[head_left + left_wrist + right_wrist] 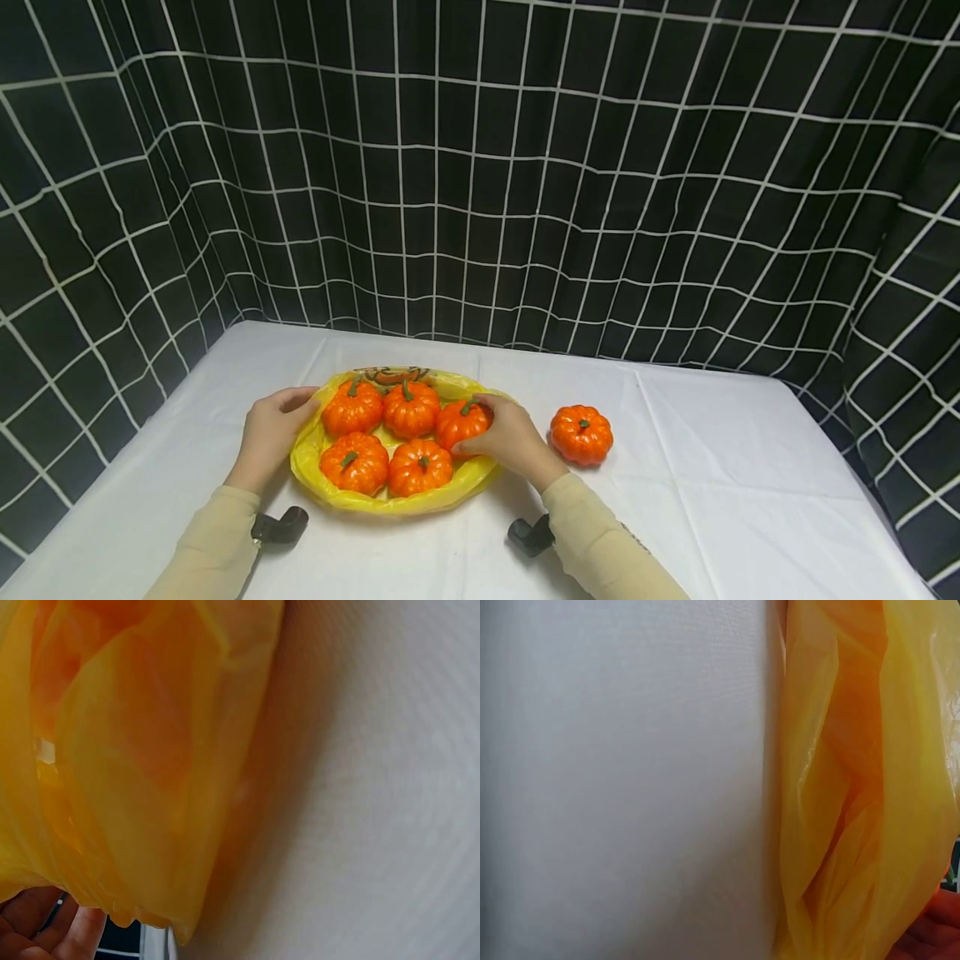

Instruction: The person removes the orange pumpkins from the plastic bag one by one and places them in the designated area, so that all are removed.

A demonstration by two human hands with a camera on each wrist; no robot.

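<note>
An open yellow plastic bag (457,496) lies on the table with several small orange pumpkins in it, their green stems showing. My left hand (270,429) holds the bag's rim at its left side; part of that hand (52,930) shows beside the plastic in the left wrist view. With thumb and fingers, my right hand (513,437) grips the rightmost pumpkin (459,425) inside the bag. Yellow plastic (907,787) hides most of that grip in the right wrist view. Outside the bag, another pumpkin (582,435) sits to the right of my right hand.
A white cloth (720,500) with fold creases covers the table. Behind it and along both sides hangs a black curtain (495,183) with a white grid. Dark curved mounts (281,526) stick out from both wrists.
</note>
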